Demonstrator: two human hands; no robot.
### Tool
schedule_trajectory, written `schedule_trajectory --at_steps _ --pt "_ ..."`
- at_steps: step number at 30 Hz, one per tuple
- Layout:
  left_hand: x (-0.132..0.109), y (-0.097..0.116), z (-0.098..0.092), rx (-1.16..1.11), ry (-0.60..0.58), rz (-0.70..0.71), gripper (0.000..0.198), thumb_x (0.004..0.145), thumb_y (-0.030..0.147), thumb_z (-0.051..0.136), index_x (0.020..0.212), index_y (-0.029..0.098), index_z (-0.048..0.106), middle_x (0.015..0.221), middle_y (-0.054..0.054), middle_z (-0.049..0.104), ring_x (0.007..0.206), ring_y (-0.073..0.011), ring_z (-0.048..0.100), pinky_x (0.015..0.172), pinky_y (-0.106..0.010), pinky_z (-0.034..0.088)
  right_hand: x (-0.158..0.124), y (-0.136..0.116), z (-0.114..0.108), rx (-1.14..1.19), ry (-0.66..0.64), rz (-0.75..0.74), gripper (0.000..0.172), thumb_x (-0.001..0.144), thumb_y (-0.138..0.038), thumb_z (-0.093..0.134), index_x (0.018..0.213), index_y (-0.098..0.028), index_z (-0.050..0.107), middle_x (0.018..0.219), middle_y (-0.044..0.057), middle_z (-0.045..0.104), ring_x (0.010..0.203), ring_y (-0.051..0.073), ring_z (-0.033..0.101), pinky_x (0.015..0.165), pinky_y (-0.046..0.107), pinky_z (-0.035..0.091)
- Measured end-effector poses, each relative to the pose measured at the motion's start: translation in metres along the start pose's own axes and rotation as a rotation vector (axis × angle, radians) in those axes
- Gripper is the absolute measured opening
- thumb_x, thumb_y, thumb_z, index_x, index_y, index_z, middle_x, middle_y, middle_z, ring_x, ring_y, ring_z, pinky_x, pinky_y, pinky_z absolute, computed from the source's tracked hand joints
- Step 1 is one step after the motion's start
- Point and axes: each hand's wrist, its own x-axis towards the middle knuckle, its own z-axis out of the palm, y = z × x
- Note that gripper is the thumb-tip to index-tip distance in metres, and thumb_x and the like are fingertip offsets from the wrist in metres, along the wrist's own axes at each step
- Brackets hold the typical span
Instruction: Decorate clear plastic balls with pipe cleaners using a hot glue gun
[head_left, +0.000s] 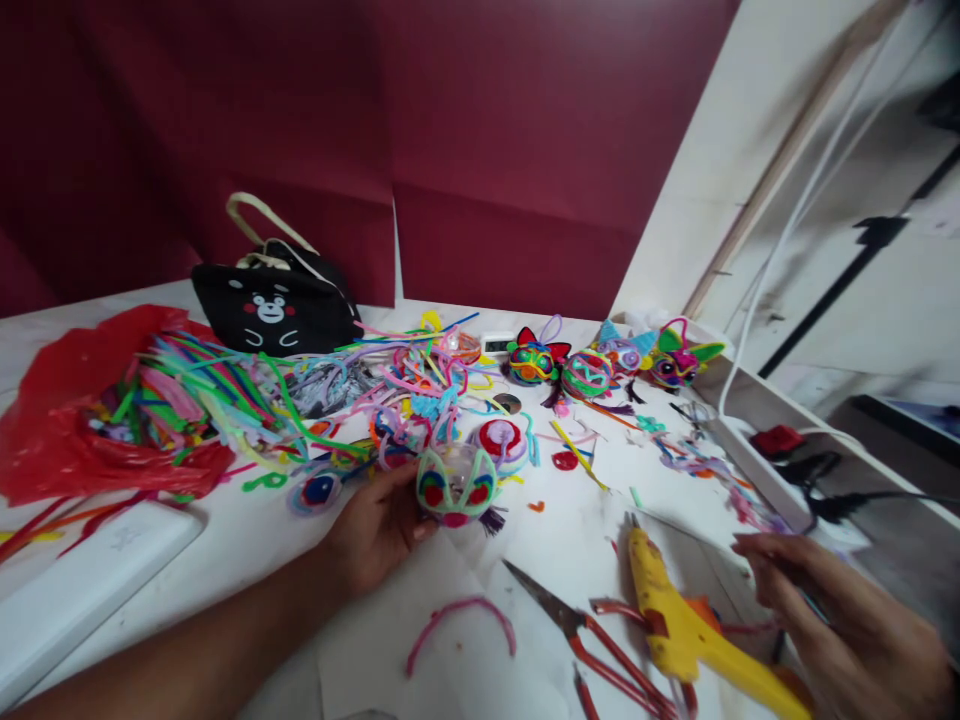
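My left hand point(382, 525) is closed around the side of a clear ball ornament point(456, 485). Pale green pipe-cleaner outlines form pointed ears, with red, blue and green eyes and a dark tassel at its lower right. My right hand point(847, 620), blurred, has its fingers curled together at the right. A thin, pale stick point(694, 535) runs leftward from its fingertips; its exact kind is unclear. Beside that hand lies a yellow glue gun point(679, 625), nozzle pointing away. Orange-handled scissors point(574, 620) and a curved pink pipe cleaner point(457, 610) rest nearer the front.
A red plastic bag point(60, 400) spills pipe cleaners point(195, 385) at the left, before a black bag point(274, 305). Several finished ornaments point(592, 372) stand at the back right. A white box point(97, 590) lies front left; a power strip point(765, 475) borders the right.
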Motion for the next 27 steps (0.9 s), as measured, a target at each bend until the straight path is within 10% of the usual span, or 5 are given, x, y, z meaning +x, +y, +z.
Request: schedule_trajectory --at_steps 9,27 --pt "-0.006 0.000 0.010 -0.006 0.020 -0.041 0.028 0.091 0.008 0.041 0.072 0.011 0.060 0.061 -0.004 0.066 0.042 -0.0107 0.056 0.032 -0.019 0.038 0.016 -0.014 -0.002 -0.112 0.230 -0.001 0.024 0.084 -0.037 0.052 0.089 -0.019 0.067 0.079 0.008 0.070 0.065 0.020 0.062 0.060 0.031 0.047" --pt "-0.010 -0.005 0.011 -0.034 0.026 -0.171 0.032 0.093 0.006 0.035 0.072 0.011 0.058 0.061 -0.006 0.066 0.039 -0.0111 0.056 0.029 -0.018 0.037 0.024 -0.003 0.005 -0.135 0.205 -0.028 0.018 0.081 -0.027 0.051 0.084 -0.018 0.066 0.069 0.003 0.066 0.056 0.016 0.056 0.058 0.028 0.044"
